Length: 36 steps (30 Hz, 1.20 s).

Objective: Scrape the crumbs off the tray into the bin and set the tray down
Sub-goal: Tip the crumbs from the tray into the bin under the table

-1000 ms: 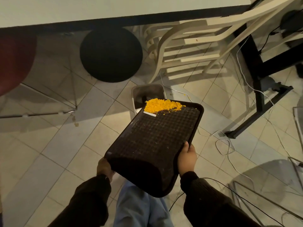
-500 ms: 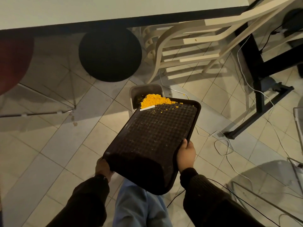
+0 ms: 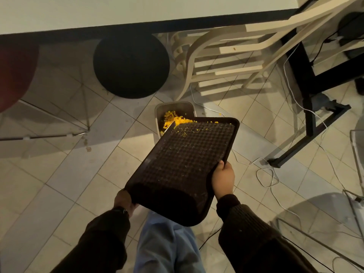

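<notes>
A dark brown textured tray point(image 3: 183, 164) is tilted with its far left corner dipping over a small grey bin point(image 3: 189, 107) on the floor. Yellow crumbs point(image 3: 177, 121) slide off that corner into the bin; a few specks still cling near the tray's far edge. A pale flat scraper-like piece shows at the tipping corner. My left hand point(image 3: 123, 200) grips the tray's near left corner. My right hand point(image 3: 223, 179) grips its right rim, thumb over the edge.
A white table point(image 3: 137, 10) edge runs along the top. Under it stand a round black stool point(image 3: 131, 65), a pale wooden chair point(image 3: 226, 62) and a black table leg point(image 3: 307, 99). White cables point(image 3: 267, 174) trail on the tiled floor at right.
The tray has tipped further toward its far left corner. The yellow crumb pile has slid off the tray's far edge and into the bin.
</notes>
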### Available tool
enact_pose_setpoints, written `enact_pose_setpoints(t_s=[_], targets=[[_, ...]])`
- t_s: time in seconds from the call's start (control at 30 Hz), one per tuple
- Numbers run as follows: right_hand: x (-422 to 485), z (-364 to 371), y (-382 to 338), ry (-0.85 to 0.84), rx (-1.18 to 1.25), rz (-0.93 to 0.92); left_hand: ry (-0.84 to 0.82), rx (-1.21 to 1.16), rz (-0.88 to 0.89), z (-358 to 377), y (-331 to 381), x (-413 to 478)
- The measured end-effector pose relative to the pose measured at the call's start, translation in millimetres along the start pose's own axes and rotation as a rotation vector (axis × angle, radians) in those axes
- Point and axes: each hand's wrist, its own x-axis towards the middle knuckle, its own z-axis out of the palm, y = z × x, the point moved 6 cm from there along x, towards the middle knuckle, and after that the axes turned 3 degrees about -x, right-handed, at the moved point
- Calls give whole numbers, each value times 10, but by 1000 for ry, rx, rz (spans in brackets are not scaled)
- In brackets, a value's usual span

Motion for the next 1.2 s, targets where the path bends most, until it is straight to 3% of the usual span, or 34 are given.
enact_pose_setpoints(t_s=[0.1,0.3,0.5,0.73,1.1,1.2], targets=[[49,25,-27,-26,-7,1,-60,74,27,51,33,-74],[23,14,-299,-70,34,-80,-77,-7,4,58,71,-120],[113,83,-626,-99,113,-146,-174,-208,28,192,227,-175],[528,310,-677,-180,111,-39,-184,-321,-68,301,287,120],[728,311,-1005,-186,43,-93,-231,-438,-166,404,207,34],[723,375,-997,-256,47,-103,-202,-446,-194,394,40,20]])
